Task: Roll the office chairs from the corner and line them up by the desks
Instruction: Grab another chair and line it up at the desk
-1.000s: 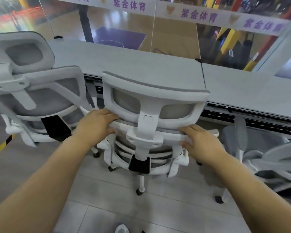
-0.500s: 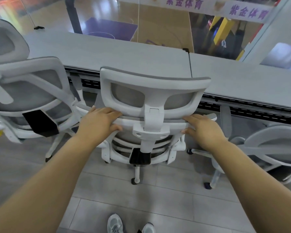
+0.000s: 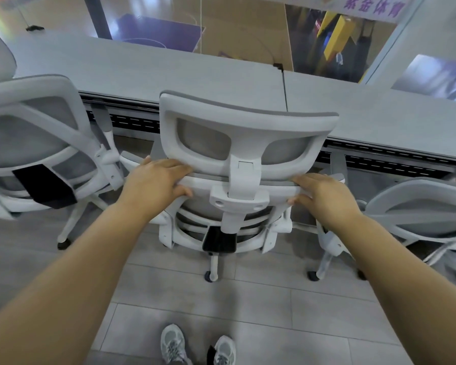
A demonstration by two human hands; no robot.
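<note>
head view | left hand [image 3: 157, 180] and right hand [image 3: 320, 196] grip the backrest top of the middle office chair [image 3: 245, 143], fingers curled over the rim | chair at frame centre, close to the desk [image 3: 169, 72] | neighbour chair at left [image 3: 37, 138] and at right [image 3: 419, 206] stand by the desks | final push-in seems left

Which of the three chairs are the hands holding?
The middle chair. The left hand and right hand grip the top of its backrest, just under the headrest. The left chair and right chair stand untouched.

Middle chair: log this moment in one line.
white mesh office chair at grey desks | both hands grip backrest top: left, right | chairs either side
</note>
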